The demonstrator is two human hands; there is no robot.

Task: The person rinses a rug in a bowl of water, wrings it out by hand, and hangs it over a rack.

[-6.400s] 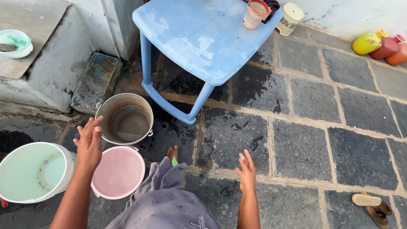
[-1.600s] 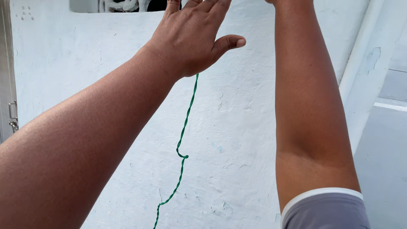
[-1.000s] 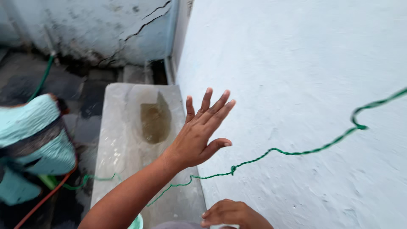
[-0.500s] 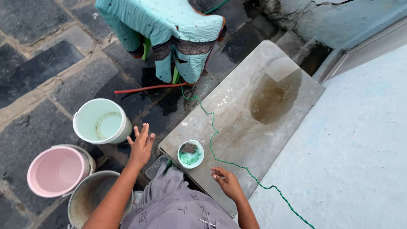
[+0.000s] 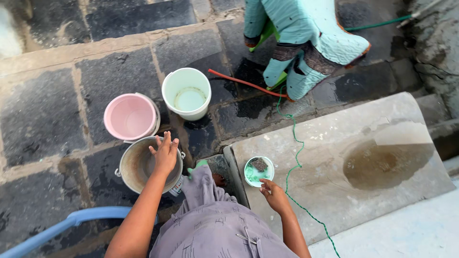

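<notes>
Steel bucket [image 5: 138,167] sits right under the left hand [image 5: 165,154], whose spread fingers hover over its far rim. Beyond them stand a pink bucket [image 5: 130,117] and a white bucket [image 5: 186,93]. Empty, with fingers loosely curled, the right hand [image 5: 275,193] rests on the stone slab [image 5: 354,172], a green bowl [image 5: 258,171] just beyond its fingertips and a green cord [image 5: 296,148] just beside it.

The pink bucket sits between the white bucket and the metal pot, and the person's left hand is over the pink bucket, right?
Not quite. The head view shows the left hand over the metal pot, not the pink bucket. The pink bucket does sit between the white bucket and the metal pot.
</notes>
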